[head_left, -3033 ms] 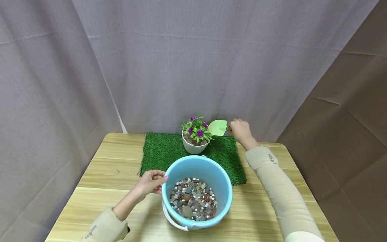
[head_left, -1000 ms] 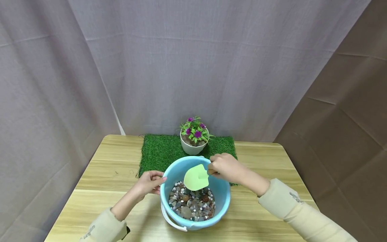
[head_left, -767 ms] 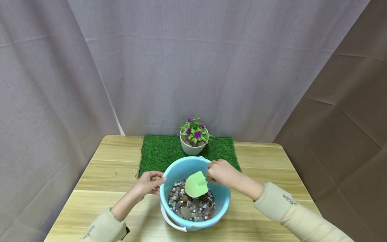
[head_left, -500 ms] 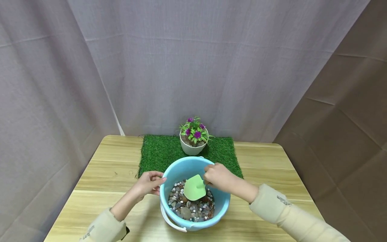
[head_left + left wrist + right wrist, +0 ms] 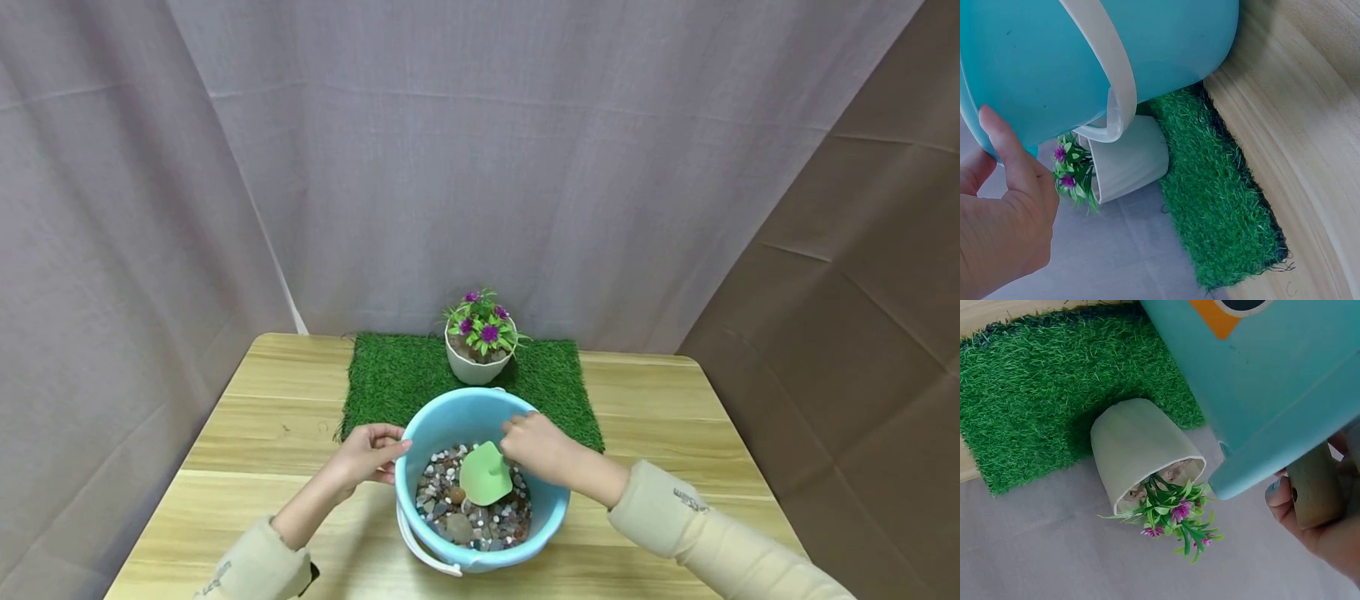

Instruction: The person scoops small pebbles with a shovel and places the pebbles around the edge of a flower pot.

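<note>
A light-blue bucket (image 5: 450, 421) stands at the front of the table with mixed pebbles (image 5: 457, 527) in its bottom. My left hand (image 5: 369, 454) pinches the bucket's left rim; the left wrist view shows its fingers at the rim (image 5: 1004, 144). Over the bucket's right side, my right hand (image 5: 542, 450) grips a small trowel. The trowel's green blade (image 5: 484, 475) is inside the bucket, low over the pebbles; whether it touches them I cannot tell. In the right wrist view, the fingers curl round its wooden handle (image 5: 1316, 487), while the bucket wall hides the blade.
Behind the bucket, a white pot (image 5: 477, 370) with purple flowers stands on a green artificial-grass mat (image 5: 390, 375). The bucket's white carrying handle (image 5: 423, 546) hangs down at its front left. Grey cloth (image 5: 480, 167) rises behind the wooden table (image 5: 285, 392).
From beside the flowerpot, my right hand has brought the trowel forward and left into the bucket, then lowered it towards the pebbles. My left hand has stayed on the rim.
</note>
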A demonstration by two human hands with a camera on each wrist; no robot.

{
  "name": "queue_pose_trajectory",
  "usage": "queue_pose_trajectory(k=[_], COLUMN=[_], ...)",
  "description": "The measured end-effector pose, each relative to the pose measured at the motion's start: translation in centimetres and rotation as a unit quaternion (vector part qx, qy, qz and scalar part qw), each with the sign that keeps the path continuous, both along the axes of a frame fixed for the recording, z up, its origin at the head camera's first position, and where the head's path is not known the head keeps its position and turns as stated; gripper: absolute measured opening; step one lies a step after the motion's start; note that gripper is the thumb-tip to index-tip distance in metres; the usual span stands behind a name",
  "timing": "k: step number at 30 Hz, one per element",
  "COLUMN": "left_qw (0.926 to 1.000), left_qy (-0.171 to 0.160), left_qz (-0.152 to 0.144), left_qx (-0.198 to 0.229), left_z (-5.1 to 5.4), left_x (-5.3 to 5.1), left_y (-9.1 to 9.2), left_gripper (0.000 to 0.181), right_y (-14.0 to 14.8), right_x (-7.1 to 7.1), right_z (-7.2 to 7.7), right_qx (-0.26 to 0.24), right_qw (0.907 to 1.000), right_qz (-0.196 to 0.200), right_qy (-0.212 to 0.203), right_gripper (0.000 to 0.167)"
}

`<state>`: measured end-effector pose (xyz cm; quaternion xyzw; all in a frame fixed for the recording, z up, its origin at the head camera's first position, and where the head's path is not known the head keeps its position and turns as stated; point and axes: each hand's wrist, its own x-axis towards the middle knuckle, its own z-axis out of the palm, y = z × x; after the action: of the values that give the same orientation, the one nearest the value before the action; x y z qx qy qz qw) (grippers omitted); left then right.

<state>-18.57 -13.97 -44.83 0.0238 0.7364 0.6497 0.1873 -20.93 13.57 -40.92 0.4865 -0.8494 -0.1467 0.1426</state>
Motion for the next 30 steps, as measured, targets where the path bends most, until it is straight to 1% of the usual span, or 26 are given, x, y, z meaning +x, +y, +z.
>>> queue_pose_trajectory(k=[4, 6, 8, 11, 15, 18, 21, 23, 25, 27, 30], left_qw=[1.0, 1.0, 1.0, 1.0, 0.9999, 0.9999, 0.9999, 0.9999, 0.9999, 0.9999, 0.9999], left_qy=[-0.001, -0.002, -0.002, -0.002, -0.004, -0.004, -0.005, -0.007, -0.009, -0.009, -0.009], left_qz=[0.002, 0.002, 0.002, 0.006, 0.012, 0.013, 0.013, 0.012, 0.009, 0.008, 0.011], left_qx=[-0.002, 0.0, 0.0, -0.003, -0.007, -0.006, -0.006, -0.006, -0.003, -0.003, -0.006], left_z=[0.1, 0.1, 0.2, 0.2, 0.3, 0.3, 0.3, 0.2, 0.2, 0.2, 0.1], left_x=[0.0, 0.0, 0.0, -0.1, -0.1, 0.0, 0.1, 0.1, 0.1, 0.1, 0.1], left_y=[0.0, 0.1, 0.2, 0.2, 0.1, -0.1, -0.1, -0.1, 0.0, 0.1, 0.2], left_gripper=[0.041, 0.041, 0.041, 0.041, 0.042, 0.042, 0.041, 0.041, 0.041, 0.042, 0.042], right_y=[-0.5, -0.7, -0.7, -0.7, -0.6, -0.6, -0.9, -1.2, -1.4, -1.3, -1.1], right_x=[0.1, 0.1, 0.0, -0.5, -1.0, -1.1, -1.0, -0.9, -0.8, -0.8, -1.0], right_z=[-0.7, -1.1, -1.4, -1.5, -1.6, -1.8, -1.9, -1.9, -2.0, -2.0, -1.9], right_qx=[-0.011, -0.018, -0.027, -0.038, -0.031, -0.022, -0.026, -0.032, -0.033, -0.035, -0.049], right_qw=[0.9991, 0.9987, 0.9987, 0.9987, 0.9984, 0.9981, 0.9959, 0.9937, 0.9911, 0.9896, 0.9848], right_qz=[0.019, 0.024, 0.026, 0.03, 0.048, 0.056, 0.073, 0.078, 0.074, 0.064, 0.059], right_qy=[0.036, 0.042, 0.035, 0.014, -0.003, -0.011, -0.047, -0.074, -0.105, -0.124, -0.156], right_gripper=[0.022, 0.023, 0.025, 0.026, 0.024, 0.018, 0.012, 0.011, 0.014, 0.013, 0.013])
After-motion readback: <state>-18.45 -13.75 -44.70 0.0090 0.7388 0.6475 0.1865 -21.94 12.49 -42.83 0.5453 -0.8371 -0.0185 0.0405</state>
